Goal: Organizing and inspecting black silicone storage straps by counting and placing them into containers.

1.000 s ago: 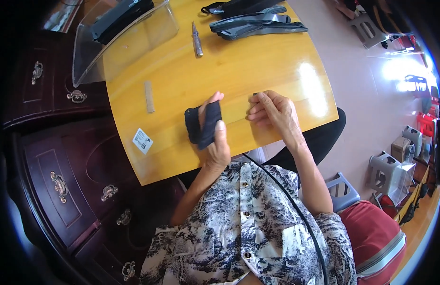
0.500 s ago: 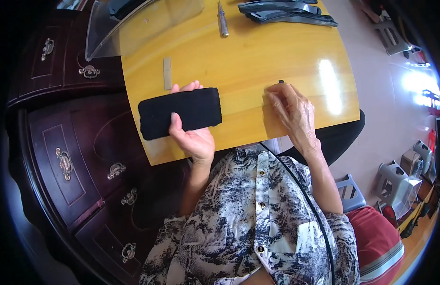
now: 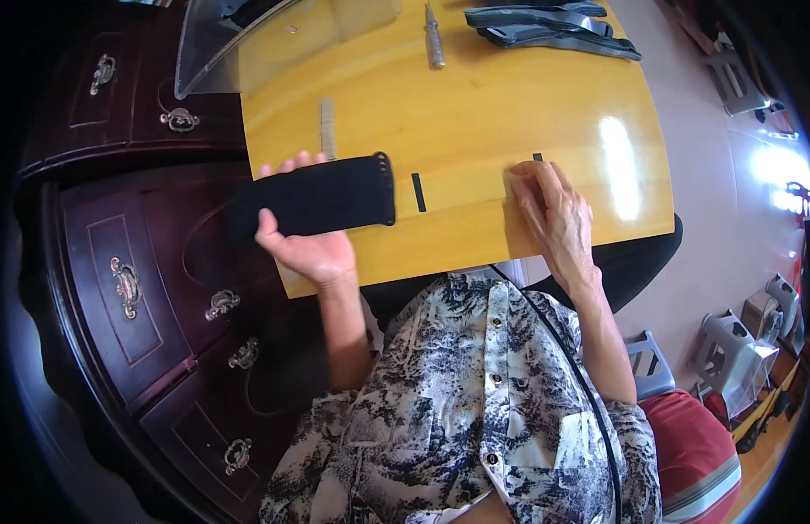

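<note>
Here, black fabric (image 3: 326,194) in left fingers (image 3: 266,224), tan strip (image 3: 327,127) possibly marked.

No readable text, labels, brands, numbers or signs.
</note>
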Available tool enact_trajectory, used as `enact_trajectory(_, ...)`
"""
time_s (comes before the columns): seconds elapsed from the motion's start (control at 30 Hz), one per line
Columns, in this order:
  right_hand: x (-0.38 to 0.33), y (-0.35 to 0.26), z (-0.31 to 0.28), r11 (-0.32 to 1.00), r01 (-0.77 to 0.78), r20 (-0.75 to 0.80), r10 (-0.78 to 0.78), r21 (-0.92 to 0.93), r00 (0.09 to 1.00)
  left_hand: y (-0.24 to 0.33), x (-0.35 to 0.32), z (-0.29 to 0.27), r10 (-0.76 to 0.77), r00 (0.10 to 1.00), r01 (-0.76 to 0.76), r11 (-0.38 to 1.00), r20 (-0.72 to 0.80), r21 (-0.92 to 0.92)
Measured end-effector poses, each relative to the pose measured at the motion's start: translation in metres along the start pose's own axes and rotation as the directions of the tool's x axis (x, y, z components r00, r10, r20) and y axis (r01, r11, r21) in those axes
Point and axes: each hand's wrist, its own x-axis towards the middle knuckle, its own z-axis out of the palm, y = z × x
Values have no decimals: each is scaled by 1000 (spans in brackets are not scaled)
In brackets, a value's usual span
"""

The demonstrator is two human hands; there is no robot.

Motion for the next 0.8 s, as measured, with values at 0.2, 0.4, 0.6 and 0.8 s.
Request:
enact_trajectory(0.2, -1, -12, -6, 999, 40, 148, -43, 26, 988, 30, -2, 7, -144, 983, 153, 985, 112, -81)
enact_trajectory(0.4, -1, -61, 28, 448, -342, 416, -75, 826, 906, 4, -16, 32, -240, 957, 274, 930, 161, -246)
enact_trajectory(0.6, -5, -70, 25, 252, -590, 567, 164, 767, 807, -13, -21, 56, -211, 976, 205, 972, 45, 116)
enact_trajectory(0.8, -10, -38, 30, 353, -607, 583, 185, 712, 791, -13, -29, 57, -245, 969, 238, 962, 38, 135)
